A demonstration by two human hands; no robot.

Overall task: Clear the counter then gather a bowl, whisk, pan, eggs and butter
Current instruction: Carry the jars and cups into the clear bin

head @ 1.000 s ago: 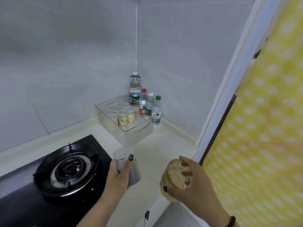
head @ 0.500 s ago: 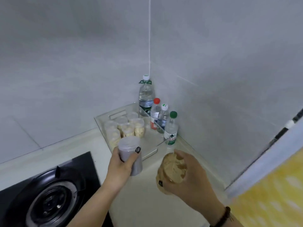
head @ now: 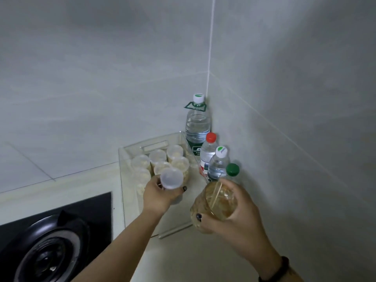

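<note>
Counter (head: 179,259) of pale stone runs beneath both forearms, into a tiled corner. The left hand (head: 160,195) curls its fingers and thumb round a small lidded plastic container (head: 171,178), holding it over the near part of a clear plastic bin (head: 130,192). Just beyond that hand, inside the bin, stand several similar lidded containers (head: 162,159) with pale contents. The right hand (head: 234,212) wraps round a glass jar (head: 215,202) of brownish contents, tilted, held above the counter just right of the bin. Beyond the right hand four capped water bottles (head: 197,127) line up toward the corner, the nearest green-capped one partly hidden by the jar. Left of the left forearm sits a black gas burner (head: 46,255). A dark bracelet (head: 280,269) circles the right wrist.
</note>
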